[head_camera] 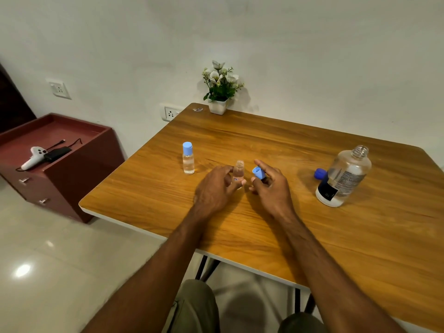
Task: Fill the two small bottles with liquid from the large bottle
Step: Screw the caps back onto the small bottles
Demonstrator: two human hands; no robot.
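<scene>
1. Left hand: fingers curled around the uncapped small bottle, steadying it upright on the wooden table. The bottle is clear, its threaded neck bare, with a little clear liquid at the bottom.
2. Right hand: thumb and fingers pinch a light-blue cap, held just to the right of the open neck, not touching it.
3. Capped small bottle: clear, upright, light-blue cap on, mostly full; stands beyond and left of the left hand, apart from it.
4. Large bottle: clear, uncapped, dark-and-white label, partly filled; stands well to the right of the right hand. Its dark-blue cap lies on the table at its left side.
5. Open room: bare tabletop lies between the right hand and the large bottle. The near table edge runs under both forearms; the left edge is near the capped bottle.
</scene>
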